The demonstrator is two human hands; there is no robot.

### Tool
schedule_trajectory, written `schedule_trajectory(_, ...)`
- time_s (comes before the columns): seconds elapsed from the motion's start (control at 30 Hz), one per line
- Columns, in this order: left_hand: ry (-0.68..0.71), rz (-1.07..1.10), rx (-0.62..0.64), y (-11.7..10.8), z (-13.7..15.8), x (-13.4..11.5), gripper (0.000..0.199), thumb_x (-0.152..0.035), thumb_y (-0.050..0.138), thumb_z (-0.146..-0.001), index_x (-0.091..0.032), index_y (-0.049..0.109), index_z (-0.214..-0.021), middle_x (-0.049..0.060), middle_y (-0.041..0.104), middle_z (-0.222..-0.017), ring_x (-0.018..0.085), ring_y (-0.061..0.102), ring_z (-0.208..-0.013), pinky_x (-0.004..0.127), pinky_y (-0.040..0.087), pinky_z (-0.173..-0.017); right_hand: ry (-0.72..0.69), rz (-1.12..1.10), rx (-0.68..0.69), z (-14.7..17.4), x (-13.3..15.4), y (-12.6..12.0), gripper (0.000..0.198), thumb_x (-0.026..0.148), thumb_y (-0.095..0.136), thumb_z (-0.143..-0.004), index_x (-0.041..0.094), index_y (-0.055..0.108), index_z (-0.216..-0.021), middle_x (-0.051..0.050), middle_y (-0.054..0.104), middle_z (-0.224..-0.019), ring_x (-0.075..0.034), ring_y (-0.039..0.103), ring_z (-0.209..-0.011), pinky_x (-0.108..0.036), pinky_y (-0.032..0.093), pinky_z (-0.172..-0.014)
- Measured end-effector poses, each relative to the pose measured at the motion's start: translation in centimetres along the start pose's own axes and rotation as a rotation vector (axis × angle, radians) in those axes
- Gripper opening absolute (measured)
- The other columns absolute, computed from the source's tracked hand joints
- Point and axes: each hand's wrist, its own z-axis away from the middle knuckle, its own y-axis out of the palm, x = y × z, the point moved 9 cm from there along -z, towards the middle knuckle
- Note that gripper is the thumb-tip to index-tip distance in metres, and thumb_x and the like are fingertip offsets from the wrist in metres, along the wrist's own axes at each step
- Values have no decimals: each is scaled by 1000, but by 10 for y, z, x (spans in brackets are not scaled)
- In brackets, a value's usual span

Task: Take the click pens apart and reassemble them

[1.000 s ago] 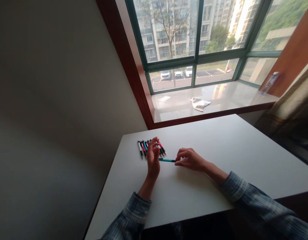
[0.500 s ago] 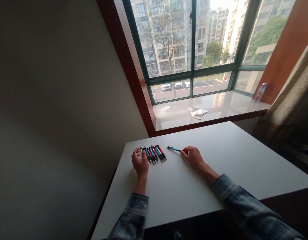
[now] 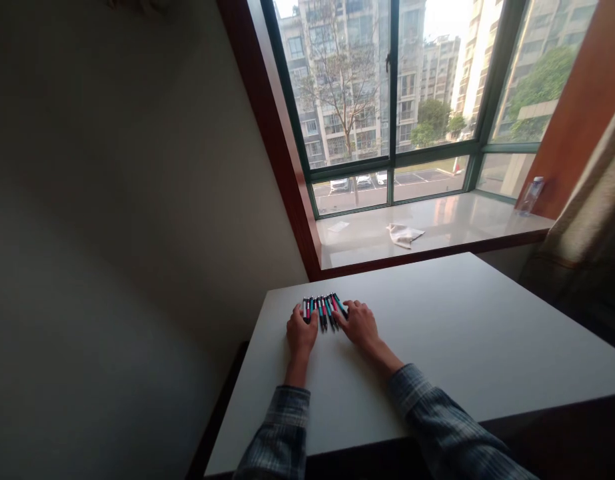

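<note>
A row of several click pens (image 3: 323, 313), with teal, red and white barrels and black grips, lies side by side on the white table (image 3: 437, 333). At the row's left end, my left hand (image 3: 302, 329) rests with thumb and fingers apart, the thumb over the lower part of the nearest pens. My right hand (image 3: 360, 325) is at the right end, its thumb and fingers closed about a teal pen (image 3: 340, 305) that leans slightly against the others. The fingers hide the lower part of that pen.
Behind the table is a window sill (image 3: 357, 250) with a crumpled pale wrapper (image 3: 405, 235) and a small white paper (image 3: 338, 227). A clear bottle (image 3: 531, 197) stands at its right end, near a curtain (image 3: 587, 193). A wall (image 3: 187, 233) rises on the left.
My right hand has moved left, bringing the teal pen up to the right end of the row. My left hand has come closer over the row's left end. The view has shifted slightly.
</note>
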Motion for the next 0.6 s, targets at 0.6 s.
schedule_trajectory(0.6, -10, 260, -164, -9, 3, -6, 27, -30, 49, -93, -22, 67, -112, 9, 76, -110, 23, 72, -91, 36, 56, -87, 92, 56, 146, -21, 68, 41, 48, 40, 66, -94, 10, 59, -130, -24, 61, -129, -38, 53, -121, -51, 44, -98)
